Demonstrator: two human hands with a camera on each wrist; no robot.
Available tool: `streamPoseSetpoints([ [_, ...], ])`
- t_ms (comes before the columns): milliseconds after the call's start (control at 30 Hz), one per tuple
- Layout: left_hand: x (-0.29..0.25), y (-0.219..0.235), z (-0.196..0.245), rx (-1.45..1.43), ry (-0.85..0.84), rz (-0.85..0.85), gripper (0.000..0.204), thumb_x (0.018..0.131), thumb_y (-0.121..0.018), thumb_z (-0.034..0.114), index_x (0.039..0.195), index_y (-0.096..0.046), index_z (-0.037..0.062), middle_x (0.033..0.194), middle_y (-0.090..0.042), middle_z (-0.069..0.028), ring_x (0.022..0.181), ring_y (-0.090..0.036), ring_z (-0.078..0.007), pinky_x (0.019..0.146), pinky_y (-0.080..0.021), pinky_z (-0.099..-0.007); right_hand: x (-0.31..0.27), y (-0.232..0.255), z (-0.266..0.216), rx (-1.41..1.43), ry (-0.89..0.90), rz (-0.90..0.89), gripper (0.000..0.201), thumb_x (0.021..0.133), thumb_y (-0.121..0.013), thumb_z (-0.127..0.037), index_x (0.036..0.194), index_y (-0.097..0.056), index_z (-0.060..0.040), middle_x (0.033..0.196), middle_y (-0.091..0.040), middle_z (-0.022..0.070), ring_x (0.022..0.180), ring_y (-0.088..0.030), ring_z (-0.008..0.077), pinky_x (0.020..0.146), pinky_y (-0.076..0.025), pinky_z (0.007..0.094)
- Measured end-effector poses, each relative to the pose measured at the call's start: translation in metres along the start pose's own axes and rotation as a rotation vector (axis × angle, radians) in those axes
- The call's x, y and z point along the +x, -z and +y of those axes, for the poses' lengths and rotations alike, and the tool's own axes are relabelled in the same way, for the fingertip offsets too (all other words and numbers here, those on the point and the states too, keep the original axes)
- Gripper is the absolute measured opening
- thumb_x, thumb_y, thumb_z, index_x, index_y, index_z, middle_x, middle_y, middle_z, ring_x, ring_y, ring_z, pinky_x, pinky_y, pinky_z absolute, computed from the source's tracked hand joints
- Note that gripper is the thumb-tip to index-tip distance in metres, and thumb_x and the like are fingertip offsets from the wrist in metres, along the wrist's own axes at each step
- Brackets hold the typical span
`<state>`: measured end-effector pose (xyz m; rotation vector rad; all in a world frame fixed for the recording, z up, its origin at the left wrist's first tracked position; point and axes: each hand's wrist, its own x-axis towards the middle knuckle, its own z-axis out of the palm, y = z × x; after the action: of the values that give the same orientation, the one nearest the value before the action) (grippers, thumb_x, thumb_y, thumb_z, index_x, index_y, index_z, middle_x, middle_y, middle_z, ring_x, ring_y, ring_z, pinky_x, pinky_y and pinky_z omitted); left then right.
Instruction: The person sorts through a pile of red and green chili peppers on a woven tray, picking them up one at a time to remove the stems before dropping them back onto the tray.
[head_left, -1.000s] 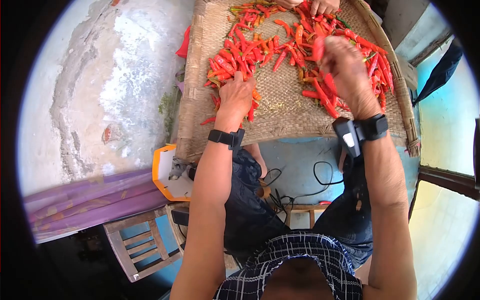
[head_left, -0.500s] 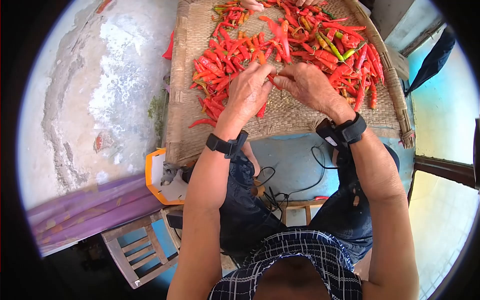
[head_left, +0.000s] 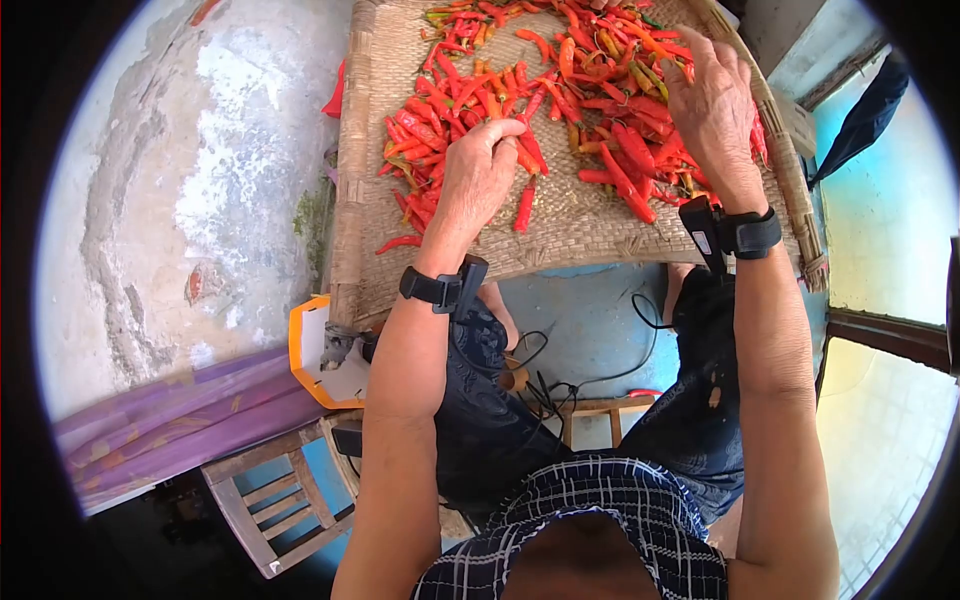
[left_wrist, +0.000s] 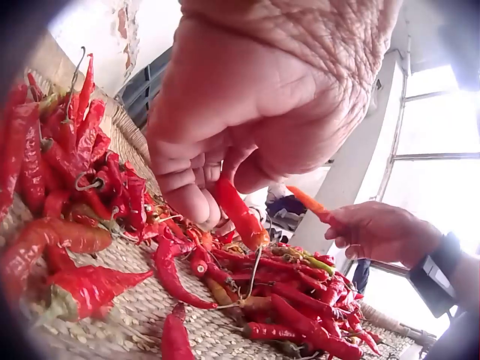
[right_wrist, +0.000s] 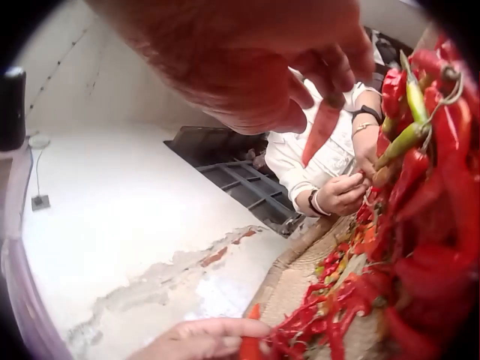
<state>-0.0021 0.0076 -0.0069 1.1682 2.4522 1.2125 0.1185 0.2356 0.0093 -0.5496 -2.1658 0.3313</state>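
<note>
My left hand [head_left: 478,178] pinches a red chili pepper between thumb and fingers, above the left heap [head_left: 425,135] on the woven tray [head_left: 590,222]. In the left wrist view this chili pepper [left_wrist: 238,214] points downward, with a thin stem at its lower end. Raised over the right-hand heap [head_left: 640,150], my right hand [head_left: 715,110] grips an orange-red chili pepper [right_wrist: 322,131]. Its tapered tip sticks out from the fingers in the left wrist view. Both heaps are mostly red chili peppers, with a few green and orange ones.
Across the tray, another person in a white top [right_wrist: 311,161] has both hands [right_wrist: 341,193] at the chili peppers. A rough wall [head_left: 250,170] stands at the left, a wooden chair [head_left: 280,500] below it. Black cables [head_left: 560,395] lie on the floor under the tray.
Half a second ago, my hands met over the middle around a chili pepper. Since then the right hand has swung away to the right, and the left has shifted slightly left.
</note>
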Motion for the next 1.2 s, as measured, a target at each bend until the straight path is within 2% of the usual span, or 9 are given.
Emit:
streamPoseSetpoints([
  [100,0.004,-0.005,0.009,-0.133,0.087,-0.025,0.021,0.09,-0.05,0.006,0.106,-0.063,0.0003,0.085,-0.061,-0.0019,0.066,-0.056,-0.0058,0.059,-0.047,-0.0229,-0.003,-0.003,-0.015,-0.009,0.25,0.096,0.024,0.086,-0.061,-0.02,0.105,-0.061,-0.0065,0.085,-0.063,0.0158,0.083,-0.06,0.0346,0.071,-0.049,0.0438],
  [167,0.007,-0.013,0.015,-0.417,0.109,-0.035,0.02,0.092,-0.052,0.008,0.108,-0.061,0.0012,0.084,-0.06,-0.0006,0.069,-0.056,-0.0058,0.061,-0.047,-0.0215,-0.023,-0.004,-0.037,0.56,-0.026,-0.428,0.027,0.089,-0.06,-0.028,0.097,-0.064,-0.0032,0.085,-0.064,0.0217,0.08,-0.063,0.0358,0.072,-0.05,0.0425],
  [267,0.01,-0.024,0.02,-0.606,0.042,-0.064,0.022,0.093,-0.054,0.01,0.112,-0.058,0.0017,0.083,-0.06,-0.001,0.07,-0.056,-0.0068,0.064,-0.049,-0.0219,-0.045,-0.019,-0.052,0.653,-0.127,-0.756,0.029,0.09,-0.057,-0.028,0.095,-0.064,-0.0002,0.083,-0.064,0.0227,0.081,-0.064,0.0362,0.072,-0.05,0.041],
  [467,0.012,-0.025,0.02,-0.606,0.11,0.064,0.024,0.092,-0.055,0.015,0.114,-0.057,0.0049,0.091,-0.063,-0.0092,0.073,-0.059,-0.0127,0.066,-0.049,-0.0265,-0.017,-0.007,-0.033,0.785,-0.47,-0.68,0.026,0.092,-0.054,-0.022,0.09,-0.064,0.0014,0.067,-0.065,0.008,0.063,-0.059,0.0149,0.061,-0.048,0.0296],
  [533,0.011,-0.028,0.005,0.116,-0.013,-0.134,0.031,0.087,-0.061,0.018,0.115,-0.057,0.0068,0.093,-0.061,-0.0147,0.078,-0.062,-0.0251,0.069,-0.05,-0.034,-0.006,0.003,-0.022,1.038,-0.64,-0.486,0.026,0.092,-0.055,-0.024,0.085,-0.063,0.0002,0.067,-0.063,0.0023,0.057,-0.049,0.007,0.056,-0.044,0.0251],
  [567,0.006,-0.031,-0.004,0.436,-0.207,-0.148,0.038,0.08,-0.066,0.019,0.115,-0.057,0.0081,0.092,-0.059,-0.0181,0.085,-0.061,-0.0367,0.073,-0.05,-0.042,-0.003,0.008,-0.013,0.933,-0.592,-0.42,0.025,0.091,-0.056,-0.023,0.086,-0.063,0.0006,0.069,-0.064,0.0052,0.059,-0.053,0.0107,0.056,-0.045,0.027],
  [833,0.007,-0.049,-0.019,0.599,-0.147,-0.208,0.023,0.079,-0.063,0.016,0.101,-0.061,0.0072,0.087,-0.061,-0.0187,0.084,-0.062,-0.038,0.075,-0.05,-0.0478,0.01,0.015,0.009,-0.144,0.164,0.243,0.028,0.086,-0.062,-0.022,0.105,-0.064,-0.002,0.088,-0.065,0.0191,0.083,-0.063,0.0349,0.074,-0.051,0.0382],
  [933,0.01,-0.041,-0.005,0.569,-0.146,-0.133,0.014,0.08,-0.06,0.011,0.093,-0.063,0.0066,0.081,-0.064,-0.0189,0.076,-0.062,-0.0378,0.069,-0.05,-0.0448,-0.002,0.007,-0.01,0.199,0.156,0.06,0.019,0.084,-0.058,-0.018,0.092,-0.064,-0.0015,0.083,-0.064,0.0193,0.076,-0.062,0.0352,0.069,-0.051,0.0417],
  [1200,0.001,-0.015,0.032,-0.451,0.124,-0.033,0.011,0.088,-0.052,0.01,0.091,-0.059,0.0024,0.067,-0.057,0.0009,0.057,-0.051,-0.0052,0.052,-0.041,-0.0225,-0.048,-0.018,-0.05,0.435,0.247,-0.471,0.014,0.078,-0.062,-0.011,0.09,-0.063,-0.0036,0.078,-0.062,0.0197,0.079,-0.063,0.0362,0.07,-0.052,0.0427],
])
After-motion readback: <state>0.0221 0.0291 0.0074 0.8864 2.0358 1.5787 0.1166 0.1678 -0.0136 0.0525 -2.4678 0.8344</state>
